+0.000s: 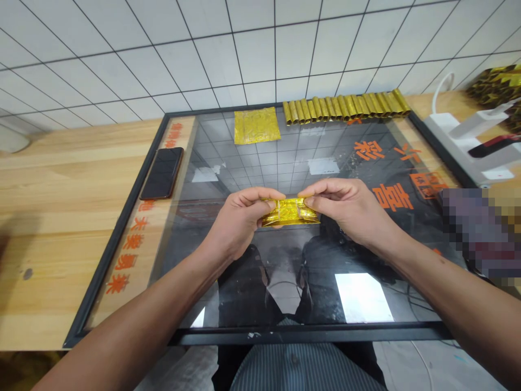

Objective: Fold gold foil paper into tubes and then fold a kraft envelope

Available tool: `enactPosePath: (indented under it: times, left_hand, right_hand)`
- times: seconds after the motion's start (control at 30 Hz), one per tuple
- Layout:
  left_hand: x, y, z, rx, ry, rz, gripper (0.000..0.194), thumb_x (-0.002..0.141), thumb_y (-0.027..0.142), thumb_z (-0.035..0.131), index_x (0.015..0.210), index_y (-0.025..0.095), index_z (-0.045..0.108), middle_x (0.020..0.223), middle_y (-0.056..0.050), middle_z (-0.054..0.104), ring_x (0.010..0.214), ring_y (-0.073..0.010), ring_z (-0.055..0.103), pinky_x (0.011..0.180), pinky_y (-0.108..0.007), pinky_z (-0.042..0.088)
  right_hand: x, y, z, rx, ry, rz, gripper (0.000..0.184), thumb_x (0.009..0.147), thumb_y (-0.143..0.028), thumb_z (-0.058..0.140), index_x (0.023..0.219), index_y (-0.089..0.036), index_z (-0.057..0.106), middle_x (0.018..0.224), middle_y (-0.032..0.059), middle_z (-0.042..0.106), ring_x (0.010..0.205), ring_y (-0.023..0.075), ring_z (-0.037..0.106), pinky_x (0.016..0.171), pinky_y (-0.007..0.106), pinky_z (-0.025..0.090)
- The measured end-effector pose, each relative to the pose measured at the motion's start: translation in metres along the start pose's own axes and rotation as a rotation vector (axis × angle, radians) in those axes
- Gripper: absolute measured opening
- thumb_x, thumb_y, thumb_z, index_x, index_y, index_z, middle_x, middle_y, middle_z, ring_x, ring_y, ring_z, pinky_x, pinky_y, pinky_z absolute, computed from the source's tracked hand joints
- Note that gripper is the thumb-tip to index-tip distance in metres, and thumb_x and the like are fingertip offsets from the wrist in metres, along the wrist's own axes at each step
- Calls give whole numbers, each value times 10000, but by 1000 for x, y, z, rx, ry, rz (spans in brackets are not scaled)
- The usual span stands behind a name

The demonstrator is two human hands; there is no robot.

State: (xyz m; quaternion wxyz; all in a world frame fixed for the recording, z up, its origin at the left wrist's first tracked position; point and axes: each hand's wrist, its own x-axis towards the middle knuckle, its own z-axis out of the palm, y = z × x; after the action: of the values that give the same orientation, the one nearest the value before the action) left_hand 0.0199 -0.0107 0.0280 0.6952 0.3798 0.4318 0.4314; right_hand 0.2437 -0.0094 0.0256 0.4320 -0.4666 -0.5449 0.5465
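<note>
Both hands meet over the middle of a glass-topped frame. A partly folded piece of gold foil paper is pinched between them. My left hand grips its left end with thumb and fingers closed. Its right end is held the same way by my right hand. A flat gold foil sheet lies at the far edge of the glass. Beside it, a row of several folded gold pieces lines the back edge.
A black phone lies on the left side of the frame. The wooden table extends left. White devices and a cable sit at the right, with a stack of gold paper in the far right corner. A tiled wall is behind.
</note>
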Motion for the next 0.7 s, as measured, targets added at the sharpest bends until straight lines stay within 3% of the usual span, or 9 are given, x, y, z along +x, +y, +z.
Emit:
enactPosePath:
  times: [0.43,0.7]
  left_hand:
    - [3,2,-4,4,10,0,83,707,203,804,776,185,846,754,-39,757,706,-145,670,703,-282,540]
    - [3,-2,-5,155,-6,47,90,749,218,785,820,206,839,750,-24,749,669,-144,630,669,-293,497]
  right_hand:
    - [1,3,-8,-9,-84,12,105,909,-302,793,964,-278,879,994,28,835,929,216,741,892,379,584]
    - [1,1,-6,-58,-81,28,251,914,-484,839,873,-236,851,883,34,792,815,191,675,787,345,543]
